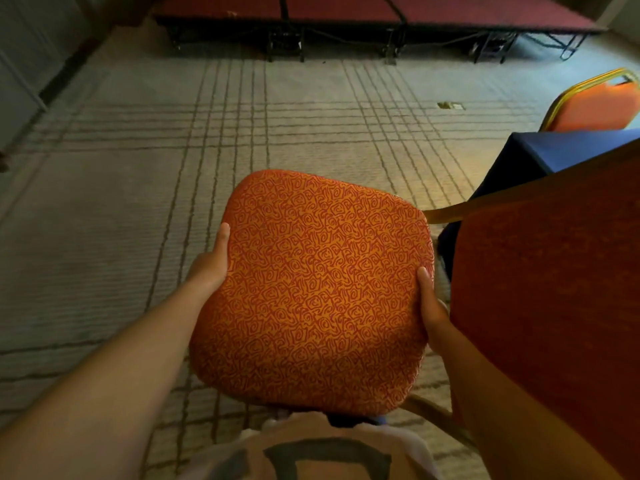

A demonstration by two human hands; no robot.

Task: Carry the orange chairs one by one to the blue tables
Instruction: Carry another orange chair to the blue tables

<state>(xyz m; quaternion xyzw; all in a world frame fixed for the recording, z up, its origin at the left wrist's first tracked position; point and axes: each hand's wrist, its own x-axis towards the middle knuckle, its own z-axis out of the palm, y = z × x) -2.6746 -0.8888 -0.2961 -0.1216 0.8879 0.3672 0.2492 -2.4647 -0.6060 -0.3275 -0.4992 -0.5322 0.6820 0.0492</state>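
Fingers of the left hand are wrapping under the left edge of the orange chair, thumb lying up along the seat's side; the right hand is closing the same way on the right edge, its fingers hidden beneath. The padded seat is showing a dense red swirl pattern on orange and is sitting tilted, centre and near, above the striped carpet. Both forearms are reaching forward, bare. Just right, a second orange chair back is standing close, touching or nearly touching the right wrist. Farther right, a blue table is draped in cloth, with another orange chair beyond it.
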